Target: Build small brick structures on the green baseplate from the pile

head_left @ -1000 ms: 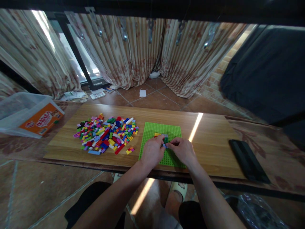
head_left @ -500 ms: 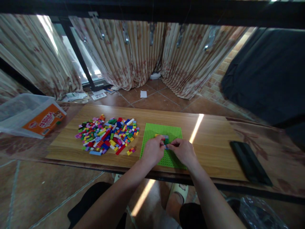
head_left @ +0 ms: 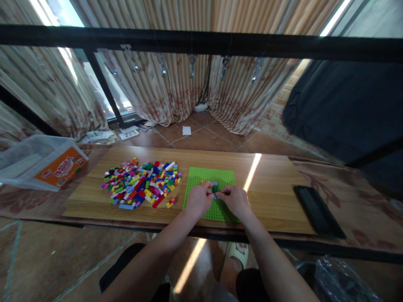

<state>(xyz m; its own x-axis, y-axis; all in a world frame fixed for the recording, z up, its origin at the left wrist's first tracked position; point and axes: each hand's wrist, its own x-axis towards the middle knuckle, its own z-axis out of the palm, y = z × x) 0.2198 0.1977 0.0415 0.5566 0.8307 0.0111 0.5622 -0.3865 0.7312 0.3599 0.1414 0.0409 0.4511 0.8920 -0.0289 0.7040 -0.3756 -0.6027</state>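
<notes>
Over the light green studded baseplate (head_left: 217, 214), my left hand (head_left: 199, 199) and my right hand (head_left: 235, 200) meet with fingertips almost together. Both are closed in a pinch around a small bluish building brick (head_left: 215, 196), mostly covered by the fingers. Just behind the fingertips, a few bricks, grey (head_left: 214, 183) and yellow (head_left: 204, 181) among them, sit on the plate. My left hand hides part of this group. To the left lies a large heap of mixed coloured bricks (head_left: 141, 184), with a small yellow and red cluster (head_left: 171, 203) apart from it.
A clear plastic box (head_left: 44, 167) with an orange label stands at the left end of the wooden board (head_left: 267, 201). Toward the right end lies a dark tray-like object (head_left: 318, 211). Beyond the board, a black bar (head_left: 201, 42) crosses before curtains.
The view has tilted up slightly and shifted, so the scene sits differently in the picture. Both hands stay pinched at the same place on the baseplate, fingertips slightly closer together.
</notes>
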